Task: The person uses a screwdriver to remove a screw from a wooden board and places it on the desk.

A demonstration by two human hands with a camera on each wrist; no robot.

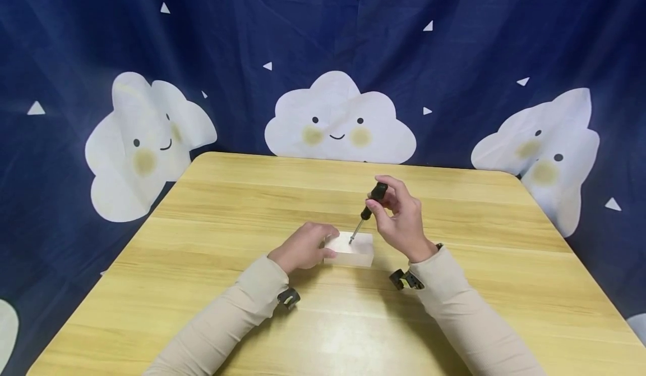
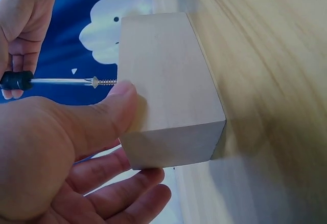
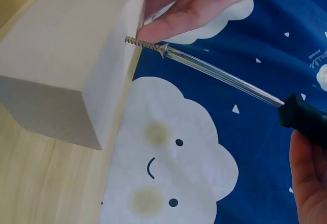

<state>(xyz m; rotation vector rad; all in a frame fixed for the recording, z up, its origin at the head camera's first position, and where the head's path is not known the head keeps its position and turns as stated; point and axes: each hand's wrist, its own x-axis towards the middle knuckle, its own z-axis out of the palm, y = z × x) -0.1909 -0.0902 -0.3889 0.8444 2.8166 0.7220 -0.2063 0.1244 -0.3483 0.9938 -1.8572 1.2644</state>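
A pale wooden block (image 1: 349,259) lies on the table in front of me. My left hand (image 1: 304,246) grips its left end, thumb on the near side and fingers on the far side. In my right hand (image 1: 405,223) is a screwdriver (image 1: 378,191), its black handle pinched between thumb and fingers, its metal shaft slanting down to the left. At the shaft's tip sits a screw (image 3: 145,44), whose point meets the block's top face close to the left thumb. Most of the screw's thread (image 2: 107,82) shows above the wood.
The light wood-grain table (image 1: 242,196) has rounded far corners. Behind it hangs a dark blue curtain (image 1: 227,39) with white clouds and small triangles. Each wrist carries a black strapped camera, such as the right one (image 1: 406,279).
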